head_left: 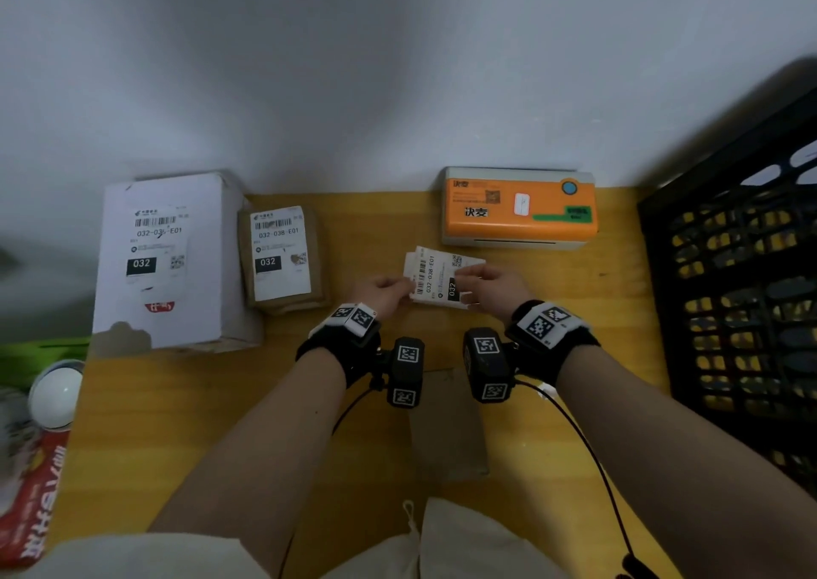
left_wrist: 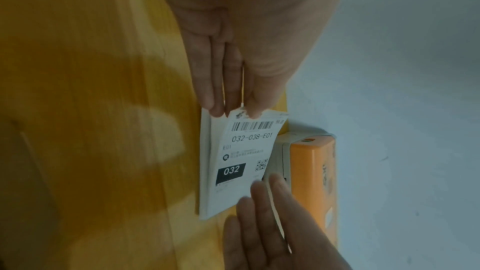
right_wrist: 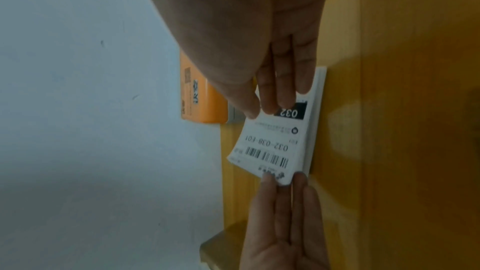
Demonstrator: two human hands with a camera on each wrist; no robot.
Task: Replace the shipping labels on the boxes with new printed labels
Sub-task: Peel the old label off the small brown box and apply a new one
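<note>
A small stack of printed labels [head_left: 435, 275] marked 032-038-E01 hovers over the yellow table, in front of the orange label printer [head_left: 519, 209]. My left hand [head_left: 389, 293] pinches its barcode end [left_wrist: 252, 126]. My right hand [head_left: 486, 284] pinches the top label's 032 end [right_wrist: 291, 113] between thumb and fingers [right_wrist: 270, 108]. The top label [left_wrist: 241, 151] curls up off the sheets beneath it. At the back left stand a large white box [head_left: 172, 260] and a smaller brown box [head_left: 283, 260], each with a label on top.
A black plastic crate [head_left: 742, 269] fills the right side. A flat brown cardboard piece [head_left: 446, 428] lies under my wrists near the front edge. A white round object [head_left: 55, 395] and a red package [head_left: 31, 490] sit off the table's left edge. A grey wall runs behind.
</note>
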